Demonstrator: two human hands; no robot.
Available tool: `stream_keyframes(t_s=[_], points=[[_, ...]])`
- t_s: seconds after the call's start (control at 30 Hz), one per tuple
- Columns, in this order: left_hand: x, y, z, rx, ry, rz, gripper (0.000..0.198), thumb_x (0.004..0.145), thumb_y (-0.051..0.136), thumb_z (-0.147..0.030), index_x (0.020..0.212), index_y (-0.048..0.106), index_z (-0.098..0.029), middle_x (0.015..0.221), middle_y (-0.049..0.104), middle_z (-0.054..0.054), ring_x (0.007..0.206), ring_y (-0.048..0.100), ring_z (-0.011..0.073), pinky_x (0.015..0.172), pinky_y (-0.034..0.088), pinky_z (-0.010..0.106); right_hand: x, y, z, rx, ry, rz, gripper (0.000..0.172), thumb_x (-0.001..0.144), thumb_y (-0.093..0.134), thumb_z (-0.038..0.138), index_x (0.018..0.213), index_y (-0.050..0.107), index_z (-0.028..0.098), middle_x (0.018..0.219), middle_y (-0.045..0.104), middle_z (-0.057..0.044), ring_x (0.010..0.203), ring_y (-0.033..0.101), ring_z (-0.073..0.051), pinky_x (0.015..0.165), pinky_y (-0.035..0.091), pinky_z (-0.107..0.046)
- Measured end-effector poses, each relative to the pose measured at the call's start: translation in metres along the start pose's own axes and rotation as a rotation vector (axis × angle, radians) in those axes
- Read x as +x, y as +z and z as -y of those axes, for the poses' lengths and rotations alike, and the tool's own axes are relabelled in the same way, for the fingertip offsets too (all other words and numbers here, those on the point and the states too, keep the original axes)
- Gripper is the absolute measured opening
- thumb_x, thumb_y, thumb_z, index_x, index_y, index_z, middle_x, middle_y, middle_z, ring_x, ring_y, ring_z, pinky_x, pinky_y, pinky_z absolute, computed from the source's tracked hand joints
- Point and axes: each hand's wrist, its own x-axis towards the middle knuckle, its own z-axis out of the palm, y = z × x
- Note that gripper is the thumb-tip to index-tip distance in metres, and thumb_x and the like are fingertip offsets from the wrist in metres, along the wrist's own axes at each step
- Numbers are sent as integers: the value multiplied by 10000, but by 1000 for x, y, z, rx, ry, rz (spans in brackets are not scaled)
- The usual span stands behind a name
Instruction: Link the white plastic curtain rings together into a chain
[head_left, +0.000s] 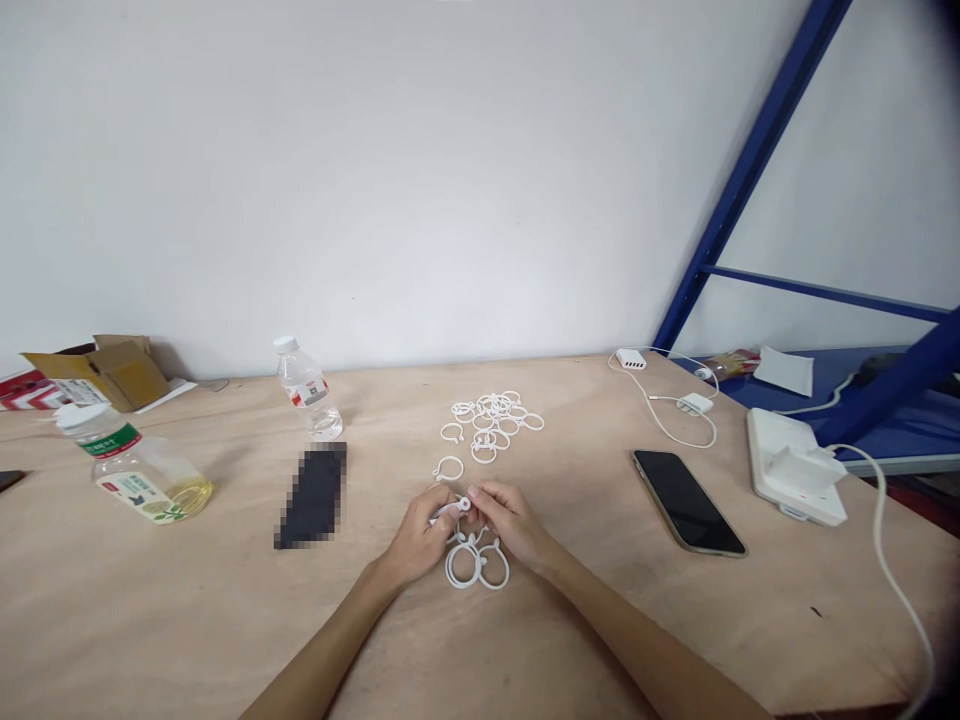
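My left hand (426, 530) is closed around a white plastic ring (444, 513), which looks like a curtain ring with a small round eyelet at its end. Thumb and fingers of my right hand (508, 515) pinch at that eyelet end, close against my left fingertips. Part of the ring is hidden by the fingers. Several similar rings (493, 585) lie on the table just below my hands, some overlapping. A single ring (451, 459) with a gap in it lies beyond my hands, and a loose pile of rings (504, 425) sits farther back.
On the left stand a bottle of yellow liquid (142, 490), a clear water bottle (309, 390), a blurred dark object (311, 497) and an opened cardboard box (127, 375). A phone (688, 502), a white charging dock (795, 470) and cables (645, 390) lie right, near a blue metal frame (739, 180).
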Motion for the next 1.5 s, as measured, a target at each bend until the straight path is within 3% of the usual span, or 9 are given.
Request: stream_keyframes(t_s=[0.3,0.77,0.83,1.0,1.07,1.2,1.27,1.37,1.5], points=[[0,0,1,-10,-49,4,368,882,336,-379,676,542,-153,673,554,22,640,492,154,642,404,279,-3,2,11,-10,-30,24,387,837,508,486,611,549,175,590,502,21,573,446,-123,563,353,-241],[-1,3,2,17,-40,2,373,883,326,-388,671,532,-161,655,529,14,630,480,146,629,396,266,-4,3,4,-53,-60,5,360,844,509,449,612,554,178,596,533,19,578,485,-124,559,374,-235],[0,2,2,31,-38,-7,358,877,333,-392,672,519,-164,665,524,14,633,472,146,629,394,267,-1,0,1,-73,-58,-43,361,857,485,447,633,568,176,614,555,12,589,504,-133,570,387,-241],[0,0,4,83,-26,-40,320,866,370,-360,611,436,-178,636,474,-2,629,437,145,620,377,273,9,-11,-4,-479,-116,-214,278,883,449,322,736,633,175,722,641,-35,711,571,-178,660,421,-271],[0,-1,3,98,-16,-46,308,859,377,-344,605,434,-179,639,485,0,635,439,147,625,385,277,15,-13,-4,-655,-133,-168,210,863,469,240,858,671,184,827,685,-55,782,596,-188,709,424,-277],[1,-1,3,127,2,-45,285,852,371,-316,613,449,-180,653,513,6,655,454,154,653,402,287,27,-8,-2,-885,-135,-43,344,860,484,207,1175,611,260,1052,697,-60,926,622,-199,750,415,-274],[1,-1,3,146,4,-46,261,837,386,-296,608,439,-183,663,516,8,665,460,157,660,397,291,33,-4,-3,-951,-115,-36,325,859,494,224,1147,629,294,1065,700,-48,932,628,-205,723,405,-272],[0,-1,4,219,-14,-64,209,802,439,-262,606,429,-189,674,516,8,673,470,162,655,386,289,40,-1,-7,-960,-67,-66,211,834,532,252,956,699,294,913,724,-29,829,638,-200,652,384,-261],[0,0,1,317,22,-76,120,783,497,-243,675,484,-193,704,539,10,701,500,171,676,396,294,39,-2,-11,-689,-105,-153,153,798,545,242,804,697,228,729,676,-17,696,596,-167,611,386,-244]])
